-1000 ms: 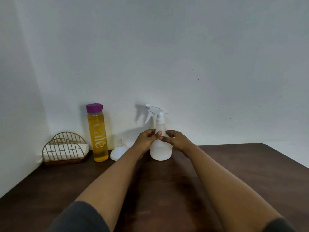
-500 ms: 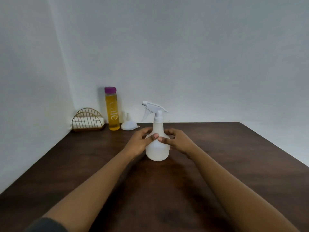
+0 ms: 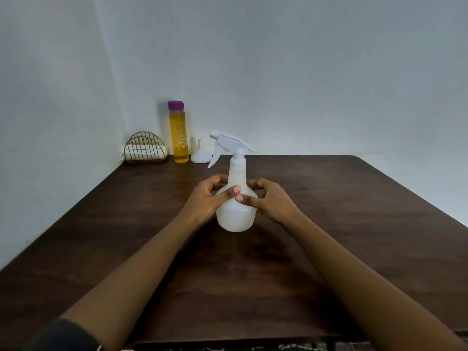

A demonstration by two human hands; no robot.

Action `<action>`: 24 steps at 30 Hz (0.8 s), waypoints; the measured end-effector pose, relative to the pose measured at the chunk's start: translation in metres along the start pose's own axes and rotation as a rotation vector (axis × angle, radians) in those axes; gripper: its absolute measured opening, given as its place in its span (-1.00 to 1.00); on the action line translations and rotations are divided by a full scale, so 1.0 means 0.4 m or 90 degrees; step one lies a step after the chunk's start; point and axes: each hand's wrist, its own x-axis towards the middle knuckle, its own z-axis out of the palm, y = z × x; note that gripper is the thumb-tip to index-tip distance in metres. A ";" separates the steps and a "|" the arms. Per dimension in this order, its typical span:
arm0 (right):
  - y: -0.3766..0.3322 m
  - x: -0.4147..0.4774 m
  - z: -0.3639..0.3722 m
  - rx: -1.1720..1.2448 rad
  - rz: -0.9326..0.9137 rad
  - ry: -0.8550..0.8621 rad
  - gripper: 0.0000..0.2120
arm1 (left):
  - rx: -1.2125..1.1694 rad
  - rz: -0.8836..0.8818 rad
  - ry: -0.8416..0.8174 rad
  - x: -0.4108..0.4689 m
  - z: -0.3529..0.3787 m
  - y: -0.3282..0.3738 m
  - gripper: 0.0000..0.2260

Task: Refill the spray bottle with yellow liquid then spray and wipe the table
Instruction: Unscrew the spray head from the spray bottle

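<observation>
The left grip [image 3: 205,198] and right grip [image 3: 272,201] are curling round the sprayer [image 3: 235,214], having pulled it forward. It is now standing well in front of the yellow bottle [image 3: 178,138], clear of the funnel [image 3: 200,156] beside that bottle. Unscrewing its head is probably coming next.

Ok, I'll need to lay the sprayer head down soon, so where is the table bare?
Bare wood runs from the right hand to the right edge of the table, and left of the left hand. Crowded: the back-left corner, with wire holder, yellow bottle, funnel.
</observation>
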 end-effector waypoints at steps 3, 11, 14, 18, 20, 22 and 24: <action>0.001 -0.004 0.001 0.006 -0.003 0.003 -0.53 | 0.017 0.011 0.029 0.001 0.010 -0.001 -0.59; -0.067 0.007 -0.024 0.071 -0.065 0.082 -0.36 | -0.025 0.042 0.035 -0.004 0.022 -0.019 -0.74; -0.105 0.030 -0.002 0.092 -0.092 0.108 -0.55 | -0.032 0.034 0.034 -0.005 0.030 -0.021 -0.70; -0.114 0.059 0.024 0.093 -0.100 0.143 -0.59 | -0.039 0.031 0.049 -0.008 0.040 -0.028 -0.71; -0.105 0.066 0.030 0.097 -0.103 0.160 -0.59 | -0.036 0.029 0.047 -0.009 0.042 -0.028 -0.68; -0.095 0.066 0.036 0.110 -0.101 0.173 -0.57 | -0.028 0.032 0.038 -0.008 0.045 -0.028 -0.69; -0.089 0.064 0.041 0.129 -0.101 0.186 -0.58 | -0.023 0.035 0.030 -0.005 0.048 -0.028 -0.62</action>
